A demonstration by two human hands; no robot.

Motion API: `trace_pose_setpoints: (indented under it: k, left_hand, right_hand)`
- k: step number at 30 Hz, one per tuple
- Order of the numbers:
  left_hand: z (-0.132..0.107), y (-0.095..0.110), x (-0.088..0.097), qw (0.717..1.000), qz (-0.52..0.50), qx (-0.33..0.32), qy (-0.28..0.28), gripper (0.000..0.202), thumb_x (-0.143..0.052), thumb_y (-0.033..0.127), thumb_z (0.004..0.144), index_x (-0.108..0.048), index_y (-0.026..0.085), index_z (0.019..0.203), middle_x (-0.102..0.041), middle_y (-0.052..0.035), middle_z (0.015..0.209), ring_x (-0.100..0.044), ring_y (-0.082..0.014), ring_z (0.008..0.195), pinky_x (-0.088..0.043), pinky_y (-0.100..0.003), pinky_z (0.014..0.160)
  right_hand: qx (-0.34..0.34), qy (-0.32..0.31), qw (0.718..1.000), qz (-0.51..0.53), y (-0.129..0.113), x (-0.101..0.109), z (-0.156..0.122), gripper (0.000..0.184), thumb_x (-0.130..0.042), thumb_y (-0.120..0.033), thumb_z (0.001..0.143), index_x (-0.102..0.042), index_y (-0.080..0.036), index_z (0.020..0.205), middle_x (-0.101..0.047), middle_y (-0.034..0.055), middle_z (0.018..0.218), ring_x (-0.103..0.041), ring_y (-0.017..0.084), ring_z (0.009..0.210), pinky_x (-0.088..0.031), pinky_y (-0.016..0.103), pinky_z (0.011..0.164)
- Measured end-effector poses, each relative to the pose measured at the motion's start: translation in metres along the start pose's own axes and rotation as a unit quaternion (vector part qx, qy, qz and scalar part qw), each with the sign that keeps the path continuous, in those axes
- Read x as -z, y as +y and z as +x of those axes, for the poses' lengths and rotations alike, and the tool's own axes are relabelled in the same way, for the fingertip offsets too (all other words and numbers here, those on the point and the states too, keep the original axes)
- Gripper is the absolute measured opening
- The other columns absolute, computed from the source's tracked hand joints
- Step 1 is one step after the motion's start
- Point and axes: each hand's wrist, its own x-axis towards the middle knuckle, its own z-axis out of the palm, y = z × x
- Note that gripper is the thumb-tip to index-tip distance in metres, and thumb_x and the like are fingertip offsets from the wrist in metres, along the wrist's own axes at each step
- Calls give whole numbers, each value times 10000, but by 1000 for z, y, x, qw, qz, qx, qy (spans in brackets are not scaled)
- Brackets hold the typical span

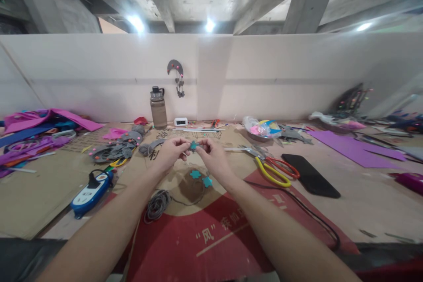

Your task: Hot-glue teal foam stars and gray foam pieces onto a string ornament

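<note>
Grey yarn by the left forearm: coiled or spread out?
Mostly coiled: the grey yarn lies in a loose bundle on the printed sheet, with one strand trailing right toward the lower teal cutout.

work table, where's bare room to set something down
Bare table lies between the black phone and magenta object, in front of the purple sheet. Brown cardboard is bare left of the power strip, in front of the felt pile. Crowded: around the left hand and right hand, with teal flowers and gray yarn, and beside the phone, where scissors lie.
</note>
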Motion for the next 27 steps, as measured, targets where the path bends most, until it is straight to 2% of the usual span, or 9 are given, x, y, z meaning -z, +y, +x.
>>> trace_pose_setpoints:
  k: [8, 12, 15, 18, 21, 24, 27]
  left_hand:
    - [-2, 2, -1, 999, 13, 14, -30, 221, -664, 310, 667, -631, 119, 772, -572, -3, 607, -512, -90, 537, -408, -197, 459]
    - [-4, 3, -1, 998, 47, 21, -40, 197, -647, 298, 676, -632, 131, 779, -516, 35, 542, -430, -60, 449, -346, -191, 432]
    - [-4, 4, 0, 994, 83, 30, -65, 179, -651, 282, 664, -629, 138, 769, -513, 38, 545, -429, -61, 444, -332, -197, 436]
    - [-4, 7, 3, 991, 83, 47, -97, 191, -655, 283, 658, -635, 138, 780, -561, 7, 628, -471, -76, 507, -357, -204, 466]
    - [-3, 11, 5, 993, 49, 42, -101, 226, -631, 340, 697, -636, 130, 780, -586, -24, 703, -484, -82, 552, -368, -206, 481]
    - [-2, 12, 7, 993, 65, 25, -99, 269, -628, 384, 713, -636, 119, 755, -568, -14, 632, -467, -74, 514, -371, -205, 478]
    - [-2, 13, 7, 990, 81, 26, -112, 280, -657, 369, 696, -642, 116, 812, -594, -20, 614, -515, -92, 532, -413, -215, 499]
  right_hand:
    - [-13, 6, 1000, 13, 2, 3, 3, 149, -502, -304, 745, -555, -174, 698, -458, -37, 587, -398, 110, 555, -307, 232, 530]
    - [-15, -2, 1000, 28, 2, 5, 6, 138, -497, -293, 748, -561, -174, 719, -487, -31, 610, -414, 113, 564, -322, 233, 537]
    - [-16, -10, 1000, 13, 2, 8, 8, 128, -496, -275, 754, -567, -173, 723, -503, -25, 621, -426, 116, 571, -332, 236, 547]
    - [19, -15, 999, -41, 0, 11, 8, 98, -503, -242, 767, -563, -177, 724, -509, -14, 645, -451, 128, 613, -345, 246, 581]
    - [94, -20, 989, -113, -5, 15, 5, 78, -508, -199, 785, -572, -184, 743, -524, 10, 719, -475, 149, 704, -359, 269, 653]
    - [145, -45, 978, -140, -8, 16, 1, 103, -494, -147, 798, -578, -191, 759, -526, 28, 787, -484, 161, 773, -372, 284, 709]
    - [156, -64, 976, -141, -8, 14, 0, 123, -485, -123, 804, -583, -191, 776, -525, 34, 807, -489, 164, 797, -385, 285, 722]
